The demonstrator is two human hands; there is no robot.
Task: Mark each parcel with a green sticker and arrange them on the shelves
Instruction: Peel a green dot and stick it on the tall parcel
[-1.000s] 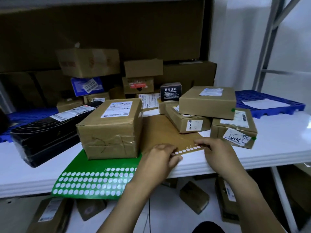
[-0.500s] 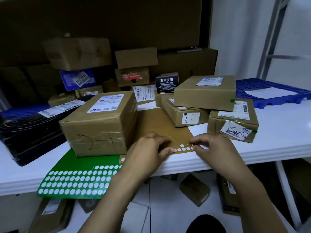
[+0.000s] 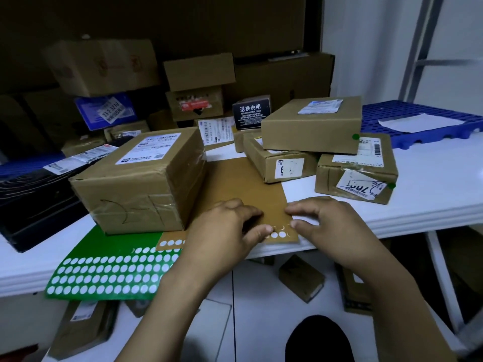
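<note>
Front: smooth white shelf board, runs side to side | Back: dark brown cardboard sheet | Right: plain white wall, slanted grey metal rack upright, blue plastic grid pallet | Below: pale tiled floor | Light: dim, cool

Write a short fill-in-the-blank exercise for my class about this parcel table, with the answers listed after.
1. The left hand and right hand both touch a sheet coloured ____.
2. The large parcel stands partly on a sticker sheet coloured ____.
3. The white paper lies on a pallet coloured ____.
4. On the right-hand parcels, ____ green dots show.
Answers: brown; green; blue; two.
</note>
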